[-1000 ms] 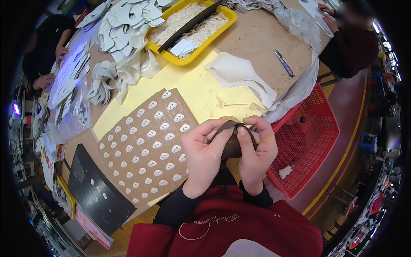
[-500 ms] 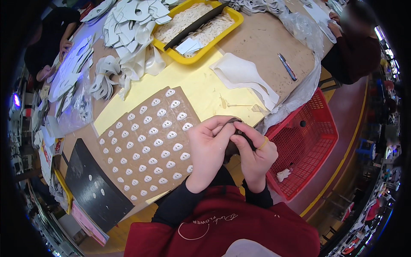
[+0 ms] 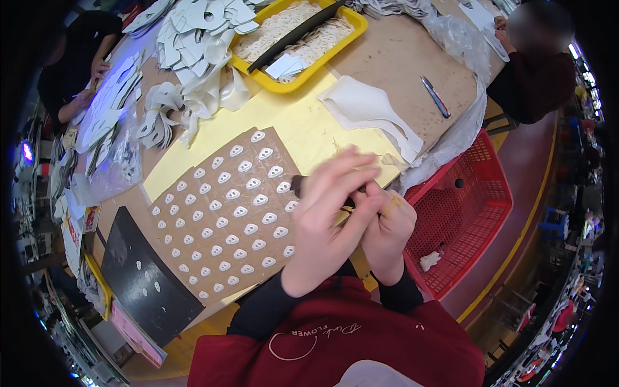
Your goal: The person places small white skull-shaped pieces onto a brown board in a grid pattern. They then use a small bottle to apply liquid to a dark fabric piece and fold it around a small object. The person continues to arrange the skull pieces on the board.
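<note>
So the left hand (image 3: pixel 329 222) is pretty blurry, fingers stretched out nearly straight and lying across the right hand's fingertips; can't tell if it's gripping anything. The right hand (image 3: pixel 390 232), with a thin yellow band (image 3: pixel 393 204) around a finger, is curled up narrow, pinching a dark brown, flexible-looking piece (image 3: pixel 297 186). That piece is up between the two hands, mostly hidden, with one dark end poking out past the left hand.

Just left of the hands there's a flat brown board (image 3: pixel 219 197) with rows of white rounded-triangle bits, each with dark spots. Beside that, a glossy black curved slab (image 3: pixel 132 293) with a few white bits on it. Right of the hands is a red plastic mesh basket (image 3: pixel 482 226). Farther up: a yellow plastic tray (image 3: pixel 280 86) full of pale pieces, a folded off-white sheet (image 3: pixel 364 106) and a slim dark pen (image 3: pixel 436 98).
</note>
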The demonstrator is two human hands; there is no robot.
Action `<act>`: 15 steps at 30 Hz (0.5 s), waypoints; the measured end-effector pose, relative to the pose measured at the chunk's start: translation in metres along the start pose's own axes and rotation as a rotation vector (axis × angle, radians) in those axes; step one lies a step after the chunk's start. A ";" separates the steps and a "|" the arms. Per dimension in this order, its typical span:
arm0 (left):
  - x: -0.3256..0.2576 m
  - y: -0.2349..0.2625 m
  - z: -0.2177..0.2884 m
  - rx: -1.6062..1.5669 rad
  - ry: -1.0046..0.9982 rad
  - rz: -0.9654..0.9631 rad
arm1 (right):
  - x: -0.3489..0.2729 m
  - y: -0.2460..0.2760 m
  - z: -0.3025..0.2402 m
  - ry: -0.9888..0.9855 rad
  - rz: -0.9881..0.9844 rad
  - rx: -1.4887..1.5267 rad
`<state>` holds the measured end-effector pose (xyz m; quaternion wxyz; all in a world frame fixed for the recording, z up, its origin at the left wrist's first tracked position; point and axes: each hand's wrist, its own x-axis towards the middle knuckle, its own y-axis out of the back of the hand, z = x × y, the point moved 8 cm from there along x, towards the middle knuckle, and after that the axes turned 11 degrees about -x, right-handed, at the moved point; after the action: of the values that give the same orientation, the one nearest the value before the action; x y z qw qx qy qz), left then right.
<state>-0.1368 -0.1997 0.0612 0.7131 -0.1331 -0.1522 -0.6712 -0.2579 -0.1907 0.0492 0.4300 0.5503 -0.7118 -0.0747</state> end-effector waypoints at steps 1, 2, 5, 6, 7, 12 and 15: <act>-0.005 -0.008 -0.016 -0.122 0.052 -0.015 | -0.002 -0.003 0.003 0.021 0.013 -0.002; -0.006 -0.016 -0.026 -0.250 0.104 -0.035 | -0.003 -0.003 0.005 0.040 0.029 -0.011; -0.003 -0.014 -0.034 -0.316 0.084 -0.006 | -0.003 -0.006 0.008 -0.005 -0.057 -0.023; -0.003 -0.013 -0.037 -0.344 0.087 -0.002 | -0.003 -0.006 0.006 0.009 -0.071 -0.044; -0.005 -0.014 -0.038 -0.331 0.066 -0.007 | -0.003 -0.005 0.003 0.024 -0.085 -0.064; -0.008 -0.014 -0.037 -0.220 -0.037 -0.042 | -0.013 -0.008 0.015 -0.049 -0.240 0.067; -0.006 -0.005 -0.045 -0.145 -0.102 0.043 | -0.036 0.006 0.044 -0.259 -0.320 0.293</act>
<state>-0.1407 -0.2125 0.0172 0.7072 -0.2218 -0.1363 -0.6573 -0.2918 -0.1744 0.0061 0.2335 0.6983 -0.6680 -0.1077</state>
